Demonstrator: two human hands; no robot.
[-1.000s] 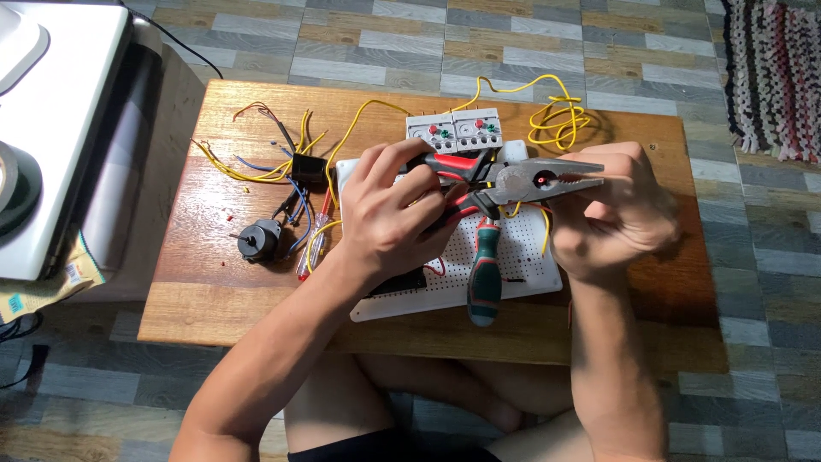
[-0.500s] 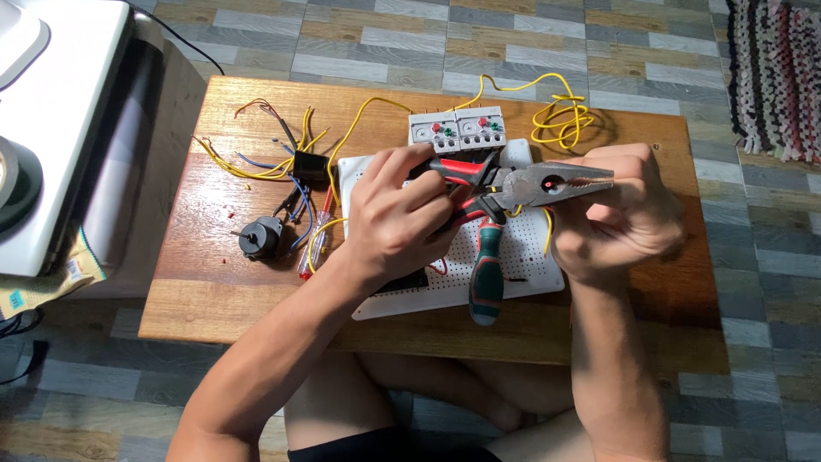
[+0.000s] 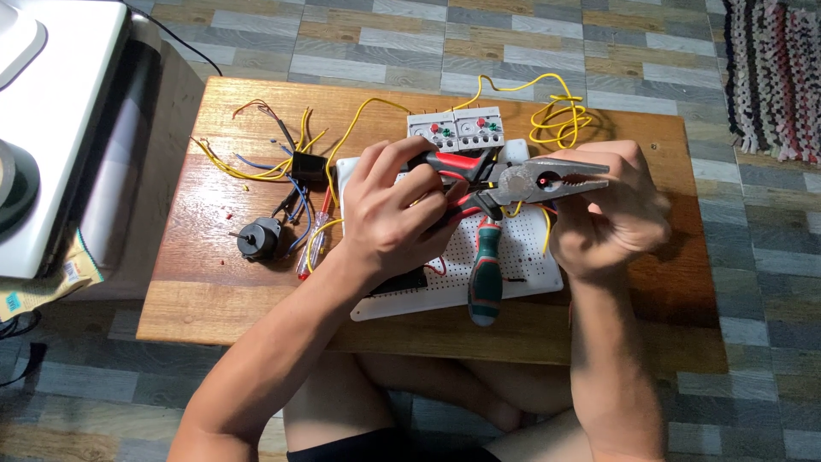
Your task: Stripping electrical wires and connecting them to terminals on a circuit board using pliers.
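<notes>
The left hand (image 3: 393, 210) is wrapped around the red and black handles of a pair of pliers (image 3: 513, 181), fingers curled tight over the grips. The pliers lie level above the middle of the low wooden table (image 3: 214, 291), their grey metal nose pointing right and nearly shut. The right hand (image 3: 611, 214) is cupped just behind and under that nose, fingers bent in close; it seems to pinch a short piece of yellow wire (image 3: 546, 224) that hangs below the nose, though the pinch itself is hidden, so I cannot tell for sure.

The pliers look heavy for their size, stiff and solid, and the rubbery handles give a sure hold; the bare metal nose would be slippery. The wire looks light, thin and easily bent, so it is best taken near the end being worked, close to the nose, or it will flop away.

Under the hands lies a white board full of small holes (image 3: 513, 257), with a green-handled screwdriver (image 3: 486, 274) resting across its near edge. At the far side sit two small grey switch boxes (image 3: 455, 128) and a coil of yellow wire (image 3: 560, 120). To the left are a small black motor (image 3: 256, 238) and a bundle of loose coloured wires (image 3: 274, 162).
</notes>
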